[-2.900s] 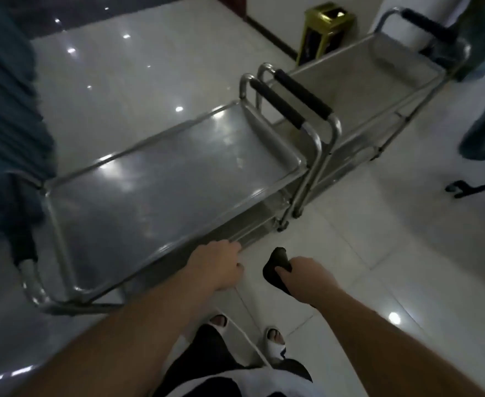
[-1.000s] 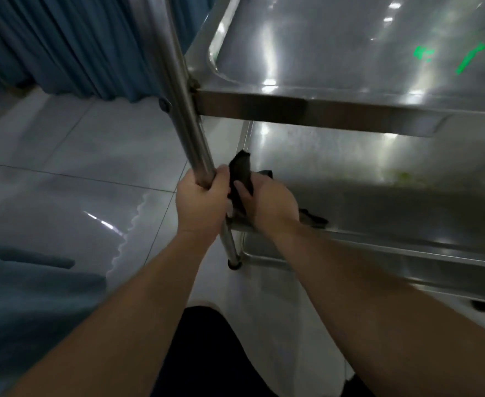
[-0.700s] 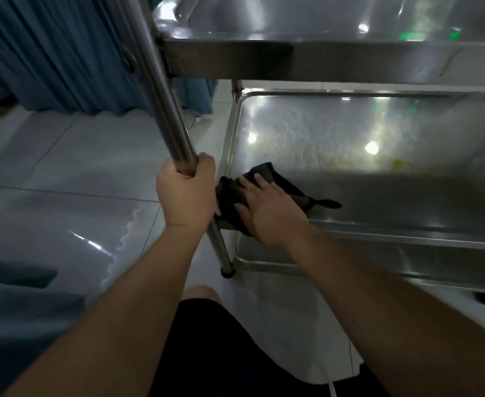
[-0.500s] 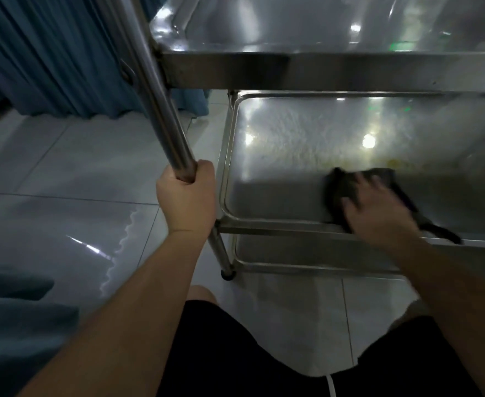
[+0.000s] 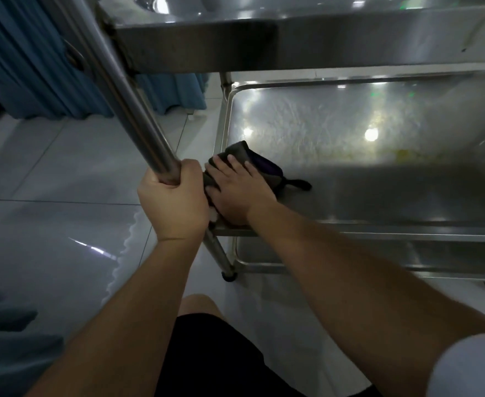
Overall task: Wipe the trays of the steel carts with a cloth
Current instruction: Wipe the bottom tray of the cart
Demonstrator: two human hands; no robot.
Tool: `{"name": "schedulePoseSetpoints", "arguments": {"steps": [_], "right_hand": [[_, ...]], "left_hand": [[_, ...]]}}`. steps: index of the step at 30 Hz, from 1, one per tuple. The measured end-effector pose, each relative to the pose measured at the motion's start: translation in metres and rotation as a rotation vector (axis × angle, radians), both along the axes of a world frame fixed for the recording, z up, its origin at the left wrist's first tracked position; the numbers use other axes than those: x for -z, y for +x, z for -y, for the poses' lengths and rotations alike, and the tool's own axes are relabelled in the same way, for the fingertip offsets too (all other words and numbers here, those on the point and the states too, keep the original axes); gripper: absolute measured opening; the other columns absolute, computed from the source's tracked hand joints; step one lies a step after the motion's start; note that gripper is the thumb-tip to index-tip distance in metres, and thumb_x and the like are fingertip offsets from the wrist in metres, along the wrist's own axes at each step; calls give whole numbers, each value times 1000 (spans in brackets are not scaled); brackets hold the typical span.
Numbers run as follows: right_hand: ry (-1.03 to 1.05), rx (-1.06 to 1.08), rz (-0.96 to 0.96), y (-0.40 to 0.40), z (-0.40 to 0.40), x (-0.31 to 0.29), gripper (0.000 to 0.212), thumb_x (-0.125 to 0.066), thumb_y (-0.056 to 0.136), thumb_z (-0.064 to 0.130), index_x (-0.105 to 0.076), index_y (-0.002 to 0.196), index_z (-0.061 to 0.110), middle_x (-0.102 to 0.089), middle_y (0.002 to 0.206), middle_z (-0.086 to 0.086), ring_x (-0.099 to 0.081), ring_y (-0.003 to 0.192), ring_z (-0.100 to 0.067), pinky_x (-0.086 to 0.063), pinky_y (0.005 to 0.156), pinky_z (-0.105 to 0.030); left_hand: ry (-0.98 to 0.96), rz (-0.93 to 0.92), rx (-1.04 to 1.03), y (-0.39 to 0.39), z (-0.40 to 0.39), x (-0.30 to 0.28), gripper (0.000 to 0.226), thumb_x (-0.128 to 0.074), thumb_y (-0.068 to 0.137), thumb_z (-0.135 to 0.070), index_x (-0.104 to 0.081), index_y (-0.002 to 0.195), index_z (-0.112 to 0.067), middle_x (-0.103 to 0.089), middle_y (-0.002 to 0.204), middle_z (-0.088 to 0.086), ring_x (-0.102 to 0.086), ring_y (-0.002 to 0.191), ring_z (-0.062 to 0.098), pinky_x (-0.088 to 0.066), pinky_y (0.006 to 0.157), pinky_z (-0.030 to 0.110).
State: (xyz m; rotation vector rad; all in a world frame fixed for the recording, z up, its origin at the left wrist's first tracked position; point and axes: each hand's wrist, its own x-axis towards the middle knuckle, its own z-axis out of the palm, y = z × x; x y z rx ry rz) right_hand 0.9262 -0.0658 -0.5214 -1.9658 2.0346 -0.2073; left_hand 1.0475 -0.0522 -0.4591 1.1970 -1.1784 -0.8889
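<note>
The right hand (image 5: 237, 193) lies flat, fingers straight, pressing the cloth (image 5: 259, 164) into the near left corner of the middle tray (image 5: 378, 181). The left hand (image 5: 175, 204) grips the post (image 5: 126, 104). The cloth looks soft and light, best driven under a flat palm.

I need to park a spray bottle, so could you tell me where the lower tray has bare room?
The lower tray is bare from the cloth rightward to the frame edge. Its near-left corner is crowded: the right hand presses the cloth there, beside the left hand gripping the cart post.
</note>
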Motion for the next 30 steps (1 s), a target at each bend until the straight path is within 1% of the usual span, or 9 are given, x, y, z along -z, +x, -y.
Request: {"name": "schedulePoseSetpoints", "arguments": {"steps": [4, 6, 8, 11, 15, 18, 24, 27, 30], "right_hand": [[-71, 22, -79, -69, -9, 2, 58, -31, 105, 44, -29, 163, 33, -21, 173, 9, -16, 159, -19, -14, 128, -47], [-116, 143, -124, -128, -21, -1, 49, -39, 104, 38, -48, 149, 23, -44, 160, -2, -38, 148, -29, -34, 118, -50], [-144, 334, -161, -194, -41, -1, 39, -43, 102, 34, -55, 135, 16, -55, 142, -13, -49, 133, -36, -43, 106, -53], [-85, 723, -140, -276, -80, 4, 49, -40, 102, 37, -50, 140, 8, -50, 147, -22, -44, 138, -42, -38, 113, -57], [10, 1004, -58, -284, -73, 2, 68, -30, 102, 44, -31, 160, 9, -25, 170, -10, -15, 158, -34, -12, 127, -56], [-3, 879, -60, -243, -25, 0, 68, -29, 102, 44, -31, 160, 8, -27, 168, -9, -17, 157, -34, -12, 126, -56], [-23, 263, -36, -112, 78, -2, 65, -28, 105, 45, -25, 164, 16, -21, 172, 1, -13, 160, -26, -8, 127, -50], [-69, 61, -27, -66, 78, -2, 63, -27, 108, 47, -23, 166, 22, -17, 174, 6, -11, 161, -21, -6, 127, -48], [-96, -119, -44, -38, 44, -2, 61, -30, 109, 47, -26, 165, 22, -18, 174, 5, -13, 160, -22, -10, 128, -48]], "left_hand": [[-37, 6, 26, 1, -2, 4, 32, -62, 77, -32, -52, 72, -2, -49, 63, 27, -53, 51, 24, -46, 47, 29], [-51, -14, 22, 0, -2, 5, 30, -61, 76, -28, -52, 71, 0, -47, 58, 23, -52, 48, 22, -45, 46, 27], [-63, -28, 3, -2, -2, 4, 29, -60, 75, -26, -51, 70, 1, -45, 57, 25, -51, 46, 22, -45, 46, 27], [-95, -34, -11, -4, -2, 6, 30, -61, 76, -25, -50, 70, 3, -42, 60, 30, -48, 46, 27, -43, 46, 29], [-98, -41, -39, -4, -2, 7, 38, -61, 75, -25, -44, 72, 9, -39, 62, 32, -46, 48, 31, -44, 48, 32], [-101, -39, -46, -3, -2, 7, 39, -62, 74, -25, -42, 71, 9, -38, 62, 33, -45, 49, 38, -43, 48, 35], [-115, -33, -30, -4, -2, 5, 35, -61, 74, -25, -40, 67, 2, -35, 61, 34, -41, 55, 52, -38, 46, 42], [-103, -28, -39, -4, 0, 3, 33, -62, 73, -26, -42, 64, -1, -37, 63, 33, -43, 56, 51, -41, 47, 44], [-78, -27, -46, -4, 0, 0, 24, -63, 73, -31, -47, 58, -22, -41, 60, 26, -44, 54, 43, -41, 50, 43]]}}
